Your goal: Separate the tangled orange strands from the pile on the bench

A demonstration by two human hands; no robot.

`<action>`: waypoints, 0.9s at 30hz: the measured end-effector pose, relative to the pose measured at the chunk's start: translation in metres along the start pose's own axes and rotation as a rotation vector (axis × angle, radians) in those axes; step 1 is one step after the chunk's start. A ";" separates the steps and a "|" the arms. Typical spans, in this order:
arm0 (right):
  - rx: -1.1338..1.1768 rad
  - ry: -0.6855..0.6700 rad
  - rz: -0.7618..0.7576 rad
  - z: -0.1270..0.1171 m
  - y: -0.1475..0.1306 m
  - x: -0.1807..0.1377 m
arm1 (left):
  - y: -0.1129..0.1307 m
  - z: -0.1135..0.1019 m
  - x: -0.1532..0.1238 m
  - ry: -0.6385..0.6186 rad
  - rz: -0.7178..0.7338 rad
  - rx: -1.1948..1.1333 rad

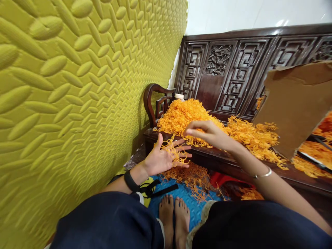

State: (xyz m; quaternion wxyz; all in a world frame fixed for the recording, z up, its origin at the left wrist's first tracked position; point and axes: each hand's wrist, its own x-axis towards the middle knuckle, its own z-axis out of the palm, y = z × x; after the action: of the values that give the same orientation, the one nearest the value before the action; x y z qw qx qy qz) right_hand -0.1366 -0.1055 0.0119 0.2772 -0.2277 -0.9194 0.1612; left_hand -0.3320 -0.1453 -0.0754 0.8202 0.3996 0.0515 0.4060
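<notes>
Left hand (162,159) palm up, fingers spread open, cradling orange strands (173,151). Right hand (210,135) just above, fingers pinched near strands. Orange pile (186,116) on desk (220,162) beyond fingers.

A loose tangle of thin orange strands (173,152) lies spread across the open left palm.

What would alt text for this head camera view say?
A seated person's left hand lies palm up with a tangle of orange strands on it, while the right hand hovers just above with fingers pinched. Behind, an orange heap covers a carved bench beside a yellow wall.
</notes>
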 end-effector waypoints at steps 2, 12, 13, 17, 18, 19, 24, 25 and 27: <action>-0.076 -0.124 -0.049 0.018 -0.022 -0.003 | -0.002 0.003 0.000 0.006 0.006 0.004; 0.028 0.105 -0.114 0.023 -0.003 -0.011 | 0.005 -0.007 0.003 0.327 0.182 0.032; -0.011 0.164 -0.091 0.016 0.001 -0.012 | 0.006 -0.009 0.004 0.388 0.218 0.021; -0.182 0.140 -0.012 0.008 0.037 -0.013 | 0.009 -0.014 0.004 0.562 0.287 -0.018; -0.216 0.092 -0.003 0.012 0.050 -0.014 | 0.009 -0.015 0.004 0.565 0.285 -0.021; -0.242 0.041 0.004 0.018 0.065 -0.015 | 0.008 -0.014 0.004 0.550 0.276 -0.022; -0.231 -0.091 0.066 0.049 0.133 -0.019 | 0.006 -0.009 0.001 0.287 0.152 -0.016; -0.220 -0.086 0.076 0.051 0.145 -0.019 | 0.006 -0.008 0.000 0.220 0.128 0.000; -0.210 -0.063 0.096 0.050 0.164 -0.019 | 0.006 -0.007 -0.001 0.097 0.087 0.048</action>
State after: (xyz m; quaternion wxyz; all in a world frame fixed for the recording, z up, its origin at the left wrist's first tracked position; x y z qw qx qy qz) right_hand -0.0980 0.0145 -0.1053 0.2149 -0.2941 -0.9275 0.0839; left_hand -0.3397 -0.1397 -0.0765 0.7885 0.4010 0.0837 0.4587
